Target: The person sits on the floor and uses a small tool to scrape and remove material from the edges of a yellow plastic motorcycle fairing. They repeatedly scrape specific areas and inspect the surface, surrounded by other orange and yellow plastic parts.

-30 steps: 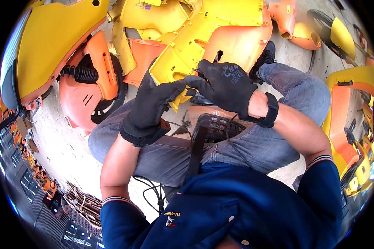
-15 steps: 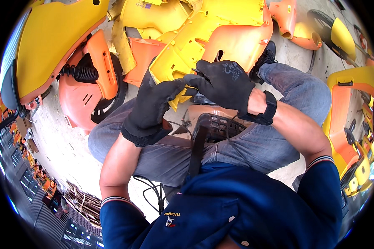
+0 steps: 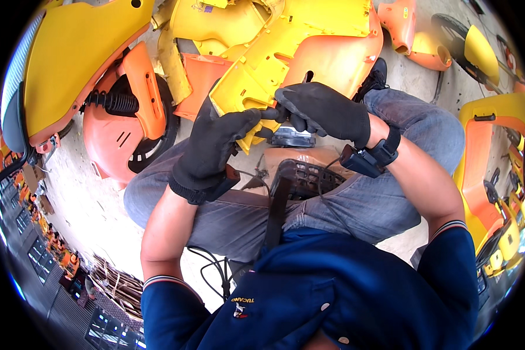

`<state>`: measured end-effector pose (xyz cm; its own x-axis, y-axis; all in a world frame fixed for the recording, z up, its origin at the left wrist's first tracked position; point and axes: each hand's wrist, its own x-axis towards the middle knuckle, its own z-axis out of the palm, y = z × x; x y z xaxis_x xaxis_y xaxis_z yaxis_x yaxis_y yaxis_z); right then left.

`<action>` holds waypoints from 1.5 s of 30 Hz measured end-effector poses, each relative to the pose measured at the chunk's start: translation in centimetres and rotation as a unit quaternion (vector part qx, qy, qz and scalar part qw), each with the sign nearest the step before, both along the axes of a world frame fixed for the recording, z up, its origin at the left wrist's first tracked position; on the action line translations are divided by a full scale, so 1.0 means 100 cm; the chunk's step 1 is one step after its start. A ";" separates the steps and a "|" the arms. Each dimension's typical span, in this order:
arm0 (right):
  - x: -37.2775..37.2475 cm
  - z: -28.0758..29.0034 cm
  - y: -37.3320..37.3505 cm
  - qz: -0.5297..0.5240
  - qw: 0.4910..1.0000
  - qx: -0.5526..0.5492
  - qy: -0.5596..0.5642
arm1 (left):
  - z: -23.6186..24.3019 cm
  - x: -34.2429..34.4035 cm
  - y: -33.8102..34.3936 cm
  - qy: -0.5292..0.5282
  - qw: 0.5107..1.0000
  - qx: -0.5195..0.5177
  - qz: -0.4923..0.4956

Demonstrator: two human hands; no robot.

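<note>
A small purple label point(image 3: 207, 8) sits on the yellow panel point(image 3: 216, 23) at the top edge.

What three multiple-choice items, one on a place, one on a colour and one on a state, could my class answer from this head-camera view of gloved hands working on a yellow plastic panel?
1. Where is the yellow panel held?
A. Above the person's lap
B. Flat on the floor behind the person
C. On a shelf

2. What colour are the gloves?
A. White
B. Black
C. Red

3. How do the hands stand at the panel?
A. Both far from it
B. Only the left hand near it
C. Both meet at its lower edge

Answers:
1 A, the panel sits over the knees in grey trousers.
2 B, the left hand and right hand both wear black gloves.
3 C, the fingertips of both hands come together at the panel's lower edge.
</note>
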<state>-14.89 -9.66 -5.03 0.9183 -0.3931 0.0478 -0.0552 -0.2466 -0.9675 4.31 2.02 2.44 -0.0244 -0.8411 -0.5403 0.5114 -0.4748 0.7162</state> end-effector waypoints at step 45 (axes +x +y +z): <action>0.003 0.036 -0.001 -0.072 0.883 0.447 0.123 | -0.005 -0.003 -0.007 -0.087 0.992 -0.084 -0.046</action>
<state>-14.63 -9.79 -1.41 0.7951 -0.2857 -0.5350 -0.2598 0.6366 -0.7261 3.98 1.30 1.98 -0.0250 -0.9178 -0.3963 0.3333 -0.3814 0.8622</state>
